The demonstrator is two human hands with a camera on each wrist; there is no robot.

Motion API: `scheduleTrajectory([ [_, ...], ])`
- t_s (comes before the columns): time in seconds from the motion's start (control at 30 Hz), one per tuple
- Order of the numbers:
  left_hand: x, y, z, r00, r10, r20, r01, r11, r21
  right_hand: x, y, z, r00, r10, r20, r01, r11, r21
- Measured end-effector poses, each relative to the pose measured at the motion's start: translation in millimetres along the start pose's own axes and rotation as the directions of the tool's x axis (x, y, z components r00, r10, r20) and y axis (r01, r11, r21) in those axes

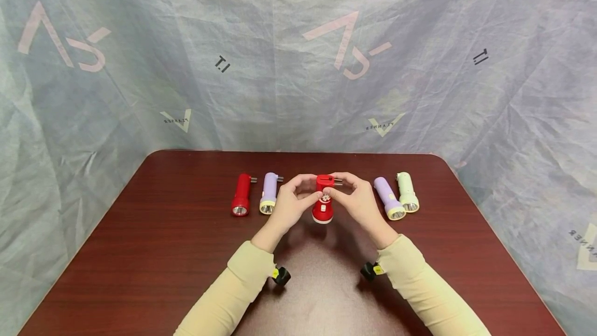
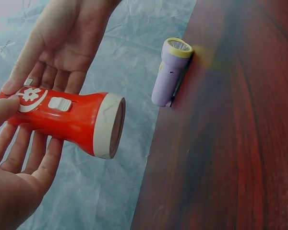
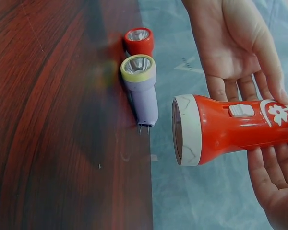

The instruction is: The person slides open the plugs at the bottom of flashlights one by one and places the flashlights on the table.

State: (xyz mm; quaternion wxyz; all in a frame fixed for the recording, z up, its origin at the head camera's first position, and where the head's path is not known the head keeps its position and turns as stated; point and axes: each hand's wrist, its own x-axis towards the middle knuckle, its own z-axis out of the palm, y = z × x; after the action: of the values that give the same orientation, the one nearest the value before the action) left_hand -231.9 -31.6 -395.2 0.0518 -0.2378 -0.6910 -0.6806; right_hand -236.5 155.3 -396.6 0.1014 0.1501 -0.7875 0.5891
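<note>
Downward head, close wrist views share held flashlight (image 2: 81, 120).

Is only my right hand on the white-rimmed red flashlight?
No, the head view shows the left hand and right hand both holding the white-rimmed red flashlight.

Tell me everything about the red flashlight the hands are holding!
The red flashlight looks like shiny plastic, with a white rim, a white switch and a white flower. Two metal prongs poke out near its tail. The left hand and right hand pinch it above the table, lens end downward.
</note>
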Motion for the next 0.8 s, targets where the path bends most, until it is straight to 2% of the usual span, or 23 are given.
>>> scheduleTrajectory([
  [0.27, 1.4, -0.4, -0.4, 1.0, 0.012, -0.008, -0.012, 1.0, 0.019, 0, -5, 0, 0.999, 0.027, 0.027, -0.028, 1.0, 0.011],
  [0.5, 3.3, 3.7, -2.0, 1.0, 0.005, -0.014, -0.004, 1.0, 0.025, -6, -31, 0, 0.998, 0.028, 0.048, -0.029, 0.999, 0.026],
  [0.8, 5.9, 9.5, -3.8, 0.999, 0.018, -0.033, -0.017, 1.0, 0.016, -8, -30, 3, 0.997, 0.058, 0.052, -0.059, 0.998, 0.015],
])
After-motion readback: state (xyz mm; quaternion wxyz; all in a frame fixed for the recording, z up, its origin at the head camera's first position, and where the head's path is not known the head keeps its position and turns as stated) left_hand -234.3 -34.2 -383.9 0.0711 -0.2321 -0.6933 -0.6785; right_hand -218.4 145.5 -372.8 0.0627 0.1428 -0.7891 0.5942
